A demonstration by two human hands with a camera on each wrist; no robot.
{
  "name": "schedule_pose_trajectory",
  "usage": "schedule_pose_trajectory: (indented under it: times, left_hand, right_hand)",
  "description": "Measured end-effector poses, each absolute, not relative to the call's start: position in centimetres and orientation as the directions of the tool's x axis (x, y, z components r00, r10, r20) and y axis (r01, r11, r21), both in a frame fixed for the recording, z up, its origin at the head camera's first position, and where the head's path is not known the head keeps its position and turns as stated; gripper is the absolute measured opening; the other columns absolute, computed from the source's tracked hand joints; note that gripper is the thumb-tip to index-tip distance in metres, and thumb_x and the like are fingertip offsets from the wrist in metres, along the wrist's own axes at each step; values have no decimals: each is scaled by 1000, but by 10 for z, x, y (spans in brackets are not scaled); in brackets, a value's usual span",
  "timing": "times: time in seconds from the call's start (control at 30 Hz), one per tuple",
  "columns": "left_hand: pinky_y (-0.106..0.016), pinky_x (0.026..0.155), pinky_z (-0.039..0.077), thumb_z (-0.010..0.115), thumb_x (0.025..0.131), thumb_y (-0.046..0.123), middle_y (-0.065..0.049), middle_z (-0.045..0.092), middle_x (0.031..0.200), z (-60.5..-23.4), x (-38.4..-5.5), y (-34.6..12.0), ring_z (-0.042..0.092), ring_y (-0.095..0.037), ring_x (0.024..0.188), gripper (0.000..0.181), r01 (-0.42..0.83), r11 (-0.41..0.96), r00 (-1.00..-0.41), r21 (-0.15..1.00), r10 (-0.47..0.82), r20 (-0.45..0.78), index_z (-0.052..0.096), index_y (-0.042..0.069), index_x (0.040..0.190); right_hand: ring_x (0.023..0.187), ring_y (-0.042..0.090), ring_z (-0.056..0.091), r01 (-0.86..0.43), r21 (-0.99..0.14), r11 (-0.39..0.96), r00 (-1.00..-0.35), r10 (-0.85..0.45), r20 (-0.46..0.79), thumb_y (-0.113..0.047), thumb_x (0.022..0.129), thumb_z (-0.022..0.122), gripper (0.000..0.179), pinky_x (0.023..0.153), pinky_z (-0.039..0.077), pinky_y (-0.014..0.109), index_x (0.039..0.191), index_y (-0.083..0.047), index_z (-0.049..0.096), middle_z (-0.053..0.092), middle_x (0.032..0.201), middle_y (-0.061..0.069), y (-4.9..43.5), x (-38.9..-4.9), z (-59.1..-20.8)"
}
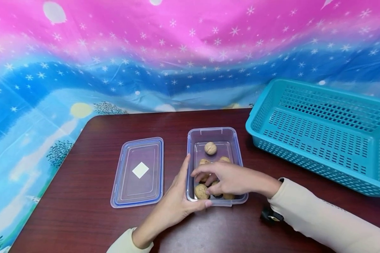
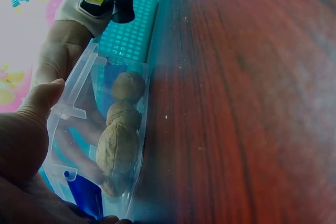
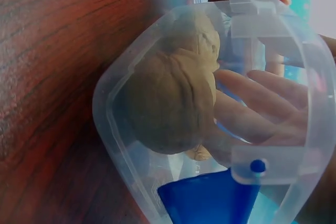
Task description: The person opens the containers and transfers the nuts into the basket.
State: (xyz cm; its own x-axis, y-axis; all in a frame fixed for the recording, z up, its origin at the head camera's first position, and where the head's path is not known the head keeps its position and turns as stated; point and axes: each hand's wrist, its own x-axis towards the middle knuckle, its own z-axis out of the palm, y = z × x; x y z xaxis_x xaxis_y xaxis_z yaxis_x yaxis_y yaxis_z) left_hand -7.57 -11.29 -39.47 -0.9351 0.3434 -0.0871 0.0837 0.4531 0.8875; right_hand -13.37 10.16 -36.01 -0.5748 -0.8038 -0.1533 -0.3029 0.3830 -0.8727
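A clear plastic container (image 1: pixel 190 140) with walnuts inside stands on the table. My left hand (image 1: pixel 177 196) grips its near left corner, thumb along the near rim and fingers against the left wall. My right hand (image 1: pixel 225 177) reaches down into the container, its fingers spread above the walnuts and its thumb beside the near-left walnut (image 1: pixel 201 192). Seen through the wall in the right wrist view, the fingers (image 3: pixel 257 98) are extended close to a large walnut (image 3: pixel 168 103). One walnut (image 1: pixel 210 148) lies apart toward the far end; others are partly hidden under the right hand.
Left of the container lies its flat lid (image 1: pixel 123 175) with a blue seal and a white square label (image 1: pixel 140 170). A turquoise perforated basket (image 1: pixel 316 137) stands at the right. A patterned cloth (image 1: pixel 177 52) hangs behind the dark wooden table (image 1: pixel 82 196).
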Motion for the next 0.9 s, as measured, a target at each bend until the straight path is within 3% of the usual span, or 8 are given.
schedule_pose_trajectory:
  times: [0.47, 0.67, 0.9]
  left_hand:
    - [-52, 125, 28, 93, 78, 38, -5, 31, 171, -396, -77, -115, 40, -19, 151, 135, 56, 415, -925, 908, 364, -109, -8, 31, 169]
    - [-51, 125, 27, 93, 78, 36, -3, 32, 171, -397, -78, -114, 40, -17, 151, 136, 58, 399, -923, 915, 370, -103, -8, 32, 169]
    - [-50, 125, 28, 93, 78, 35, -3, 31, 171, -397, -78, -114, 39, -16, 151, 135, 58, 407, -924, 912, 367, -105, -7, 29, 169]
  right_hand:
    - [110, 14, 71, -292, -865, 409, -534, -820, -208, 5, 90, 69, 46, 96, 57, 27, 135, -3, 65, 70, 134, 12, 98, -136, -362]
    - [110, 12, 70, -318, -854, 411, -519, -830, -206, 4, 90, 70, 44, 97, 57, 30, 133, -2, 66, 72, 129, 9, 96, -137, -364]
    - [100, 9, 68, -346, -837, 424, -518, -830, -206, 5, 86, 71, 43, 88, 57, 24, 128, -3, 69, 73, 117, 3, 94, -139, -365]
